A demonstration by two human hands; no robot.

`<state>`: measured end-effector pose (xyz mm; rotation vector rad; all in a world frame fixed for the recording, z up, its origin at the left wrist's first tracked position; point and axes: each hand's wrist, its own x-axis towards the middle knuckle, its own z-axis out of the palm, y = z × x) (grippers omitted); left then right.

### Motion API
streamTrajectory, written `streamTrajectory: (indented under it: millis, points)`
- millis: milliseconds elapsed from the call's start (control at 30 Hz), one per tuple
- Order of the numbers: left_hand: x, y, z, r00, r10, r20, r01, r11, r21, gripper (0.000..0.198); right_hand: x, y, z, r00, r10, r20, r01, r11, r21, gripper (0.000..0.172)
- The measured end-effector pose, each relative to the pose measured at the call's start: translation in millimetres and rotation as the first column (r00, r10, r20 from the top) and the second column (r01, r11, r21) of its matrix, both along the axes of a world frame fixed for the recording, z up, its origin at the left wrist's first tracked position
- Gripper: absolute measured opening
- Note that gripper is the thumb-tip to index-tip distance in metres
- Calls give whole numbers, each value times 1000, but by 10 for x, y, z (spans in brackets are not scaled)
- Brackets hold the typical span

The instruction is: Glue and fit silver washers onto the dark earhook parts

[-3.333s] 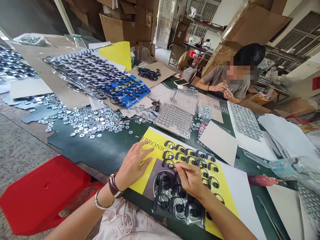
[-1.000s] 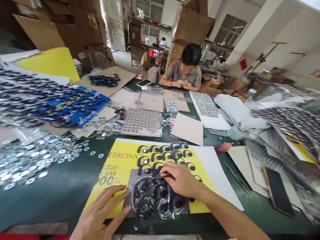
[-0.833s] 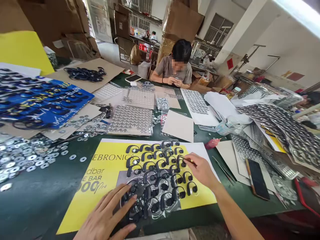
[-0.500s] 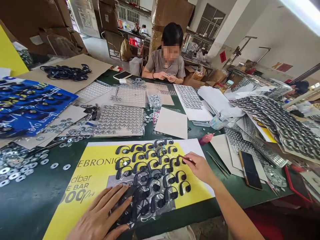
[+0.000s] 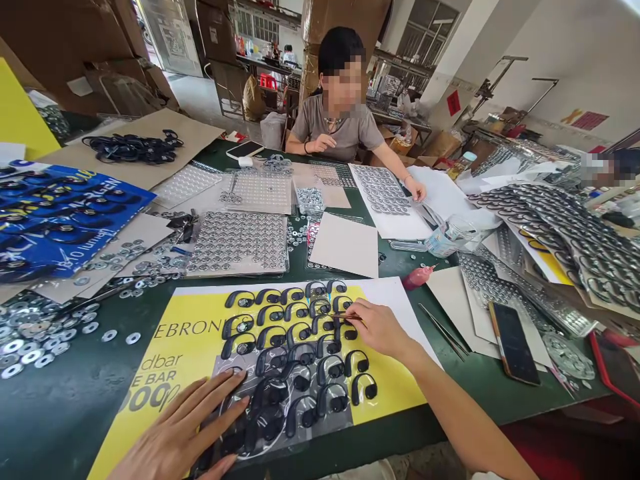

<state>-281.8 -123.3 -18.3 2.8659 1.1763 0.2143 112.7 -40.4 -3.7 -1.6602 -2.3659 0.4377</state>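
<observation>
Rows of black hook-shaped earphone pieces (image 5: 274, 337) lie on a yellow printed sheet (image 5: 395, 390) in front of me, partly over a grey patch and clear film. My left hand (image 5: 187, 423) rests flat at the near left of the rows, fingers spread over the film and the closest pieces. Above the right side of the rows, my right hand (image 5: 383, 328) pinches thin brown tweezers (image 5: 349, 317). Their tips reach in among the pieces; whether they grip one is too small to tell.
A second pair of tweezers (image 5: 443, 331), a phone (image 5: 513, 343) and a pink squeeze bottle (image 5: 417, 277) lie to the right. Loose metal rings (image 5: 43, 343) cover the left side. Trays of round parts (image 5: 237, 243) stand beyond the sheet. A co-worker (image 5: 337, 127) sits opposite.
My right hand has moved left with the tweezers, further over the rows. The pieces under the film have shifted slightly left. The co-worker has stretched one arm towards the papers on the right.
</observation>
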Motion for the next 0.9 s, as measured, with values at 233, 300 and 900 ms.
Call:
streamTrajectory:
  millis: [233, 300, 900]
  points:
    - [-8, -16, -4, 1000, -2, -15, 2, 1000, -15, 65, 25, -75, -108, 961, -109, -254, 92, 993, -75, 9]
    - [-11, -12, -2, 1000, -8, -4, 8, 1000, -8, 67, 72, -100, -99, 927, -161, -338, 132, 985, -108, 14]
    - [-117, 58, 246, 932, 166, 323, -76, 959, -273, 43, -444, 560, 402, 693, -76, -717, 108, 994, -1, 50]
